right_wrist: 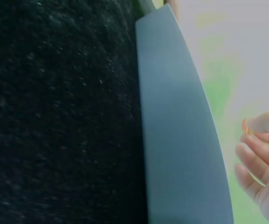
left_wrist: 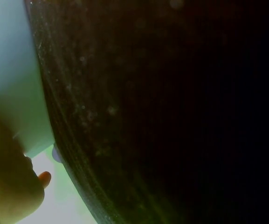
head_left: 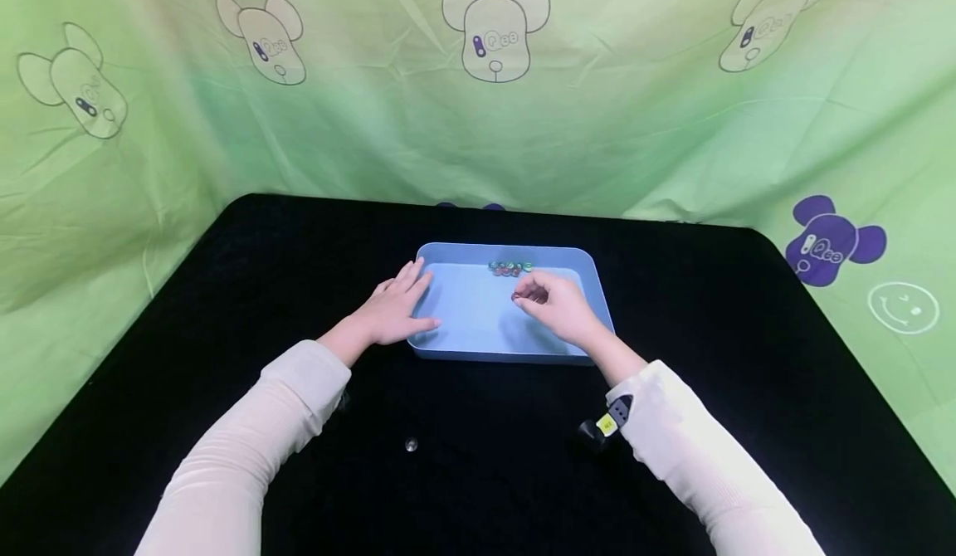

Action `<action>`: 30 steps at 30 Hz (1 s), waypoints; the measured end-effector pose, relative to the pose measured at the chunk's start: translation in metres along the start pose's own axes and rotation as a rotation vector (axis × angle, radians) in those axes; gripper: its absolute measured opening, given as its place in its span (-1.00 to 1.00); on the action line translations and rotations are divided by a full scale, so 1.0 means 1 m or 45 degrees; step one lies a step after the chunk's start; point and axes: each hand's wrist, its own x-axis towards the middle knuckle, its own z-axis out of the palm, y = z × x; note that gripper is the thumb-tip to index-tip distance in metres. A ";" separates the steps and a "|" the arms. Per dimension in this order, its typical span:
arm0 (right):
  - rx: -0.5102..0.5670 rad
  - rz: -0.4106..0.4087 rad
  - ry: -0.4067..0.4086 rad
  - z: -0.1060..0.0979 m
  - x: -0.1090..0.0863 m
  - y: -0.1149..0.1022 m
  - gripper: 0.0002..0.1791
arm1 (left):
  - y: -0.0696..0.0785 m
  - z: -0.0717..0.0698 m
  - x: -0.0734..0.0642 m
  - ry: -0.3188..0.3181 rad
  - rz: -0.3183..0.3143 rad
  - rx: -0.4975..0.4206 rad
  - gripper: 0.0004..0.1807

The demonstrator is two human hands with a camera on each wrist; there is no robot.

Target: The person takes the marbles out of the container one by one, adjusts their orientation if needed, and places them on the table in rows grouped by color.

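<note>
A shallow blue tray lies on the black table. Over its right half, my right hand pinches a small reddish marble between thumb and fingertips, above the tray floor. Just beyond that hand, several green and reddish glass marbles sit grouped near the tray's far wall. My left hand rests with spread, straight fingers on the tray's left rim, its thumb reaching inside. In the left wrist view only part of the left hand shows, dark and blurred.
A single clear marble lies on the black tabletop in front of the tray. A small black device with a yellow label is at the right wrist. Green patterned cloth hangs behind the table and at both sides.
</note>
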 end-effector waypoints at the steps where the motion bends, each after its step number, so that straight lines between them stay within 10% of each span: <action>1: 0.000 -0.010 0.003 0.000 -0.002 0.000 -0.92 | 0.000 0.000 0.000 0.001 0.001 0.000 -0.13; 30: 0.066 -0.172 0.009 0.013 -0.034 -0.025 -0.94 | -0.001 0.001 0.002 -0.008 -0.018 0.007 -0.11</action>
